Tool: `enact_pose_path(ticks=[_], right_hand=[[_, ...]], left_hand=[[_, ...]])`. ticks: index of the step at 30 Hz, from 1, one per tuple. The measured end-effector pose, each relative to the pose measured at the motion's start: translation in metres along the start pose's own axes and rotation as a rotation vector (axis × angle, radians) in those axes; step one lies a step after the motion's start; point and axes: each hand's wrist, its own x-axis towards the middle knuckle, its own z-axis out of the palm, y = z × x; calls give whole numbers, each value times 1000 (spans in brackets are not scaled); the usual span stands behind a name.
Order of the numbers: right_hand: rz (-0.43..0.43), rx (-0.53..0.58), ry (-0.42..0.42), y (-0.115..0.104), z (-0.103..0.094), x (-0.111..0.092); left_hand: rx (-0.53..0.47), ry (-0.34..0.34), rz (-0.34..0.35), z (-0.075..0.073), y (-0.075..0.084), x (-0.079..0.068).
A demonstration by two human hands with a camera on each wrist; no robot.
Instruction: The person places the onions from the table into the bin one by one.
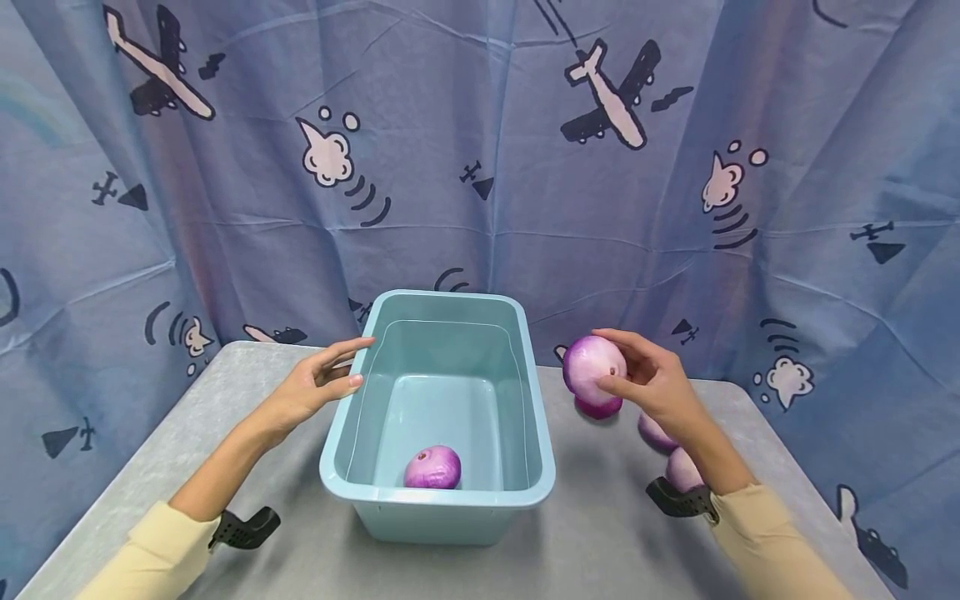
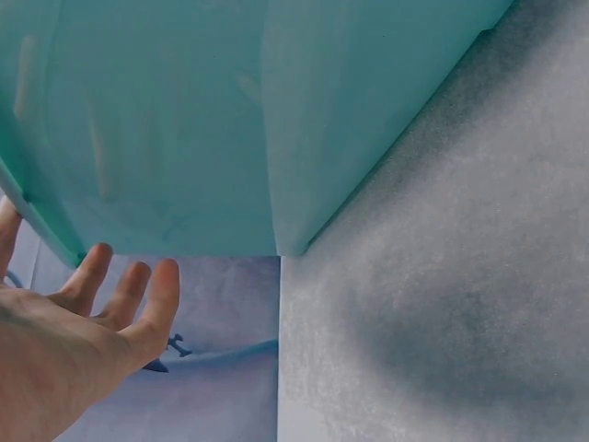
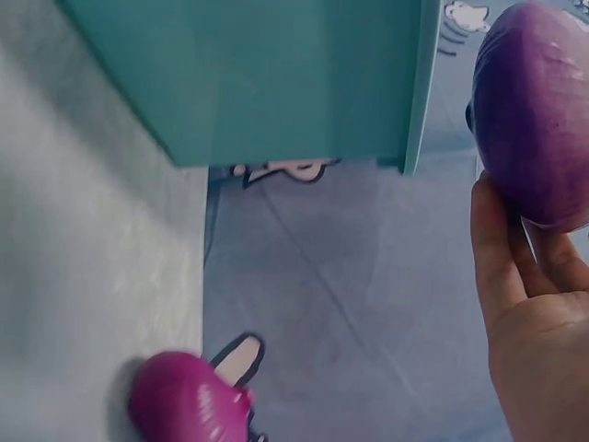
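Observation:
A purple onion (image 1: 588, 364) is held up by my right hand (image 1: 652, 379), pinched between thumb and fingers. In the right wrist view the same onion (image 3: 538, 115) is clear of the table, level with the tub's rim. Below it on the table sits another onion (image 1: 598, 407), also seen as a magenta onion (image 3: 189, 396) in the right wrist view. My left hand (image 1: 311, 383) is at the left rim of the light-blue tub (image 1: 437, 497), fingers loosely extended, fingertips right at the edge. Inside the tub, near its front wall, lies one onion (image 1: 433, 467).
Two more onions, one onion (image 1: 657, 433) and a paler onion (image 1: 682, 471), lie under my right forearm, partly hidden. The grey table (image 1: 592, 517) ends at a blue patterned curtain (image 1: 420, 208) behind the tub. Black wrist mounts (image 1: 247, 528) sit on both wrists.

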Motion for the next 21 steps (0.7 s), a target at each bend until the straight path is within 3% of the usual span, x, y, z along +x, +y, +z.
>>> enact_pose_path(ticks=[10,21], right_hand=[[-37,86,-35,-18,23,22],[-111,174,-130,-27,54,43]], left_hand=[[0,0,-2,0,1,0],[-4,-1,2,1,0,0]])
